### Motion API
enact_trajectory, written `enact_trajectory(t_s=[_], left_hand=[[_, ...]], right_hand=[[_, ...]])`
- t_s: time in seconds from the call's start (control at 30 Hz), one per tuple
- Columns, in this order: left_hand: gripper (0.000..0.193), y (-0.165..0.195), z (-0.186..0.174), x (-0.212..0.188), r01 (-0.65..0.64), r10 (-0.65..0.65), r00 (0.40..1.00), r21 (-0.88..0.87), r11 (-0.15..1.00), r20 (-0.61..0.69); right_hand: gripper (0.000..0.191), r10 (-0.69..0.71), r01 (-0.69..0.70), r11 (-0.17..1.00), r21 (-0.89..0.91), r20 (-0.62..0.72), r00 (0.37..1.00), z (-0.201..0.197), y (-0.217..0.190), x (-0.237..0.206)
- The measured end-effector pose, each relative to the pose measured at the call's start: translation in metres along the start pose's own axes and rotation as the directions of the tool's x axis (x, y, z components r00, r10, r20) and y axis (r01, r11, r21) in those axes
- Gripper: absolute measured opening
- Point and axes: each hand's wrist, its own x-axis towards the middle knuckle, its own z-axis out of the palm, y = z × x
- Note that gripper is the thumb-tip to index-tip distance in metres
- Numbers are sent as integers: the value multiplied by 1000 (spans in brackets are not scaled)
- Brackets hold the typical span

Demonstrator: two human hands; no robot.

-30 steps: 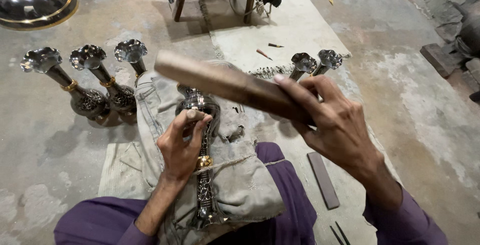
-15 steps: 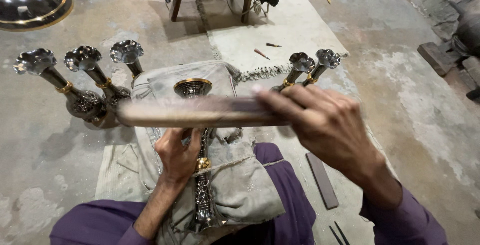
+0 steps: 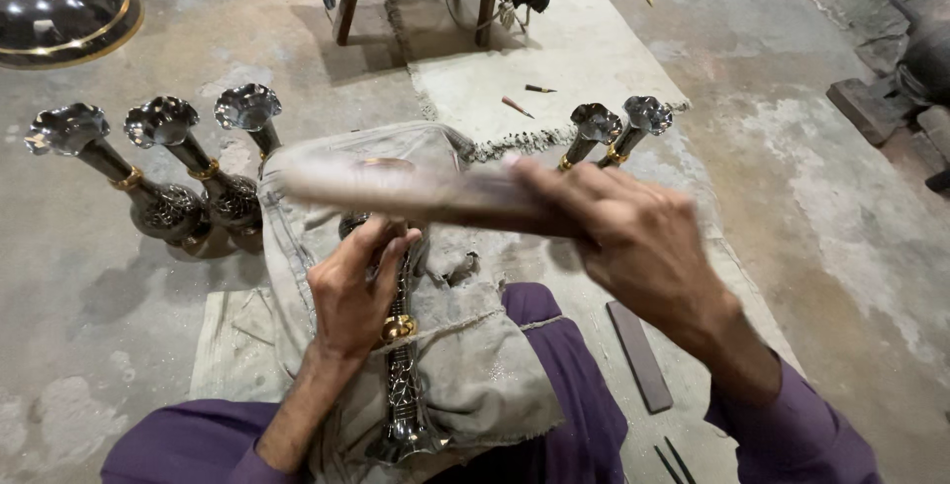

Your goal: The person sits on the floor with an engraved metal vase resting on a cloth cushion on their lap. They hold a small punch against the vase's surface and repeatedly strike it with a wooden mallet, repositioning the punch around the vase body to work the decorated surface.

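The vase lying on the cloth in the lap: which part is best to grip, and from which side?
Grip the vase at its narrow neck near the gold ring, probably from the left, as the left hand does. The neck is slim enough to wrap; the right hand swings a wooden stick across the upper end.

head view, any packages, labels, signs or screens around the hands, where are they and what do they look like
None in view: no package, label, sign or screen.
The left hand holds a dark metal vase with a gold band, lying on a grey cloth.
The right hand holds a blurred wooden stick across it.
Similar vases stand on the concrete floor.
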Motion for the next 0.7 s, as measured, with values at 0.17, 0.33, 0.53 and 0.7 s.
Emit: enact_trajectory(t_s=[0.17, 0.33, 0.53, 0.7], left_hand=[[34, 1, -1, 6, -48, 48, 999, 2, 999, -1], [33, -3, 1, 12, -56, 40, 987, 101, 993, 157], [33, 3, -7, 18, -76, 69, 987, 49, 996, 146], [42, 4, -7, 23, -84, 68, 980, 75, 994, 188]], right_hand=[[52, 81, -63, 985, 159, -104, 991, 7, 1, -3], [51, 88, -94, 989, -116, -51, 995, 10, 6, -12], [49, 223, -223, 975, -4, 60, 973, 16, 7, -17], [47, 345, -329, 880, 342, 15, 938, 27, 5, -20]])
